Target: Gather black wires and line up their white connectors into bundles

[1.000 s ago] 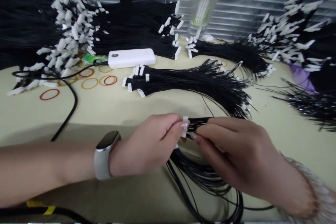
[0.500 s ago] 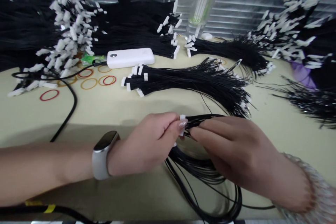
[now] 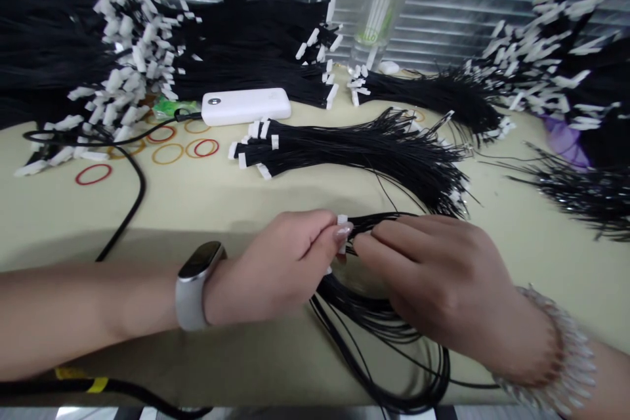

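My left hand, with a grey wristband on the wrist, pinches small white connectors at the end of a bundle of thin black wires. My right hand meets it from the right, fingers closed on the same wires just behind the connectors. The wires loop down beneath both hands toward the table's near edge. A beaded bracelet sits on my right wrist.
A flat bundle of black wires with white connectors lies just beyond my hands. Larger heaps fill the back left and right. A white power bank, coloured rubber bands, a black cable and a clear bottle stand behind.
My right hand has shifted slightly left and closer to the connectors, its wrist and bracelet coming more into view. My left hand keeps its pinch almost unmoved.
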`<state>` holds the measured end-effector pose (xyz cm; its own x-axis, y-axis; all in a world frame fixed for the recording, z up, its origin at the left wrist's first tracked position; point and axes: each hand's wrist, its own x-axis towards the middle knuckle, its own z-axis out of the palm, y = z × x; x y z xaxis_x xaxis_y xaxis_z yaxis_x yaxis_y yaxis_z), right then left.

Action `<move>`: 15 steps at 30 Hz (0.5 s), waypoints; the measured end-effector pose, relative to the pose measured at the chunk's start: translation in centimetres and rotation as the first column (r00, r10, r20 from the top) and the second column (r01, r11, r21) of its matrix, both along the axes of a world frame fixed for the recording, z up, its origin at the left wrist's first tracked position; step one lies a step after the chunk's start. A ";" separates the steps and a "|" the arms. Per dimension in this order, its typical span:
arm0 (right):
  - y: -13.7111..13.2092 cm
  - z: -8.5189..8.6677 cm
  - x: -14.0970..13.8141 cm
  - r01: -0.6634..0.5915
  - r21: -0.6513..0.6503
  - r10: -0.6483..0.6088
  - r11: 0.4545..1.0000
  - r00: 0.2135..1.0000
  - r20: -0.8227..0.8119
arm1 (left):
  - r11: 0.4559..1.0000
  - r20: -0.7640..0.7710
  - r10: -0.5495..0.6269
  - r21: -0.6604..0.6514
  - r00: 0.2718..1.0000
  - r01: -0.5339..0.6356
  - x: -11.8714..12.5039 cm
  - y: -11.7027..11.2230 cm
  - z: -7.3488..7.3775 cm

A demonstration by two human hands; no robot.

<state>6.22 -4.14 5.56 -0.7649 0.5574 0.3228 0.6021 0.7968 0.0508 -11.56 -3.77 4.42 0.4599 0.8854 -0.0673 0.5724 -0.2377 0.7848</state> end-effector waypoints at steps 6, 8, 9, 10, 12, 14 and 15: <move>0.1 -0.3 -0.3 -0.002 0.016 0.002 1.000 1.000 -0.010 | 0.999 -0.023 0.012 0.045 1.000 -0.011 0.0 -0.2 -0.1; 0.1 -0.4 -0.5 -0.004 0.021 0.004 1.000 1.000 -0.016 | 0.999 -0.033 0.008 0.044 0.999 -0.007 0.0 -0.2 -0.1; 0.1 -0.4 -0.5 -0.004 0.016 0.004 1.000 1.000 -0.015 | 0.999 -0.037 0.006 0.041 0.999 -0.005 0.0 -0.2 -0.1; 0.1 -0.4 -0.5 -0.005 0.011 0.005 1.000 1.000 -0.013 | 0.999 -0.040 0.005 0.038 0.999 -0.003 0.0 -0.2 -0.1; 0.3 -0.4 -0.4 -0.025 0.004 0.025 1.000 1.000 -0.001 | 0.999 -0.041 0.007 0.033 0.999 -0.005 0.0 -0.2 -0.1; 0.4 -0.5 -0.2 -0.057 -0.005 0.057 0.998 0.998 0.018 | 0.999 -0.032 0.013 0.032 0.999 -0.012 0.0 -0.2 0.0; 0.5 -0.5 -0.1 -0.077 -0.010 0.077 0.997 0.997 0.025 | 1.000 -0.024 0.014 0.028 1.000 -0.014 0.0 -0.2 -0.1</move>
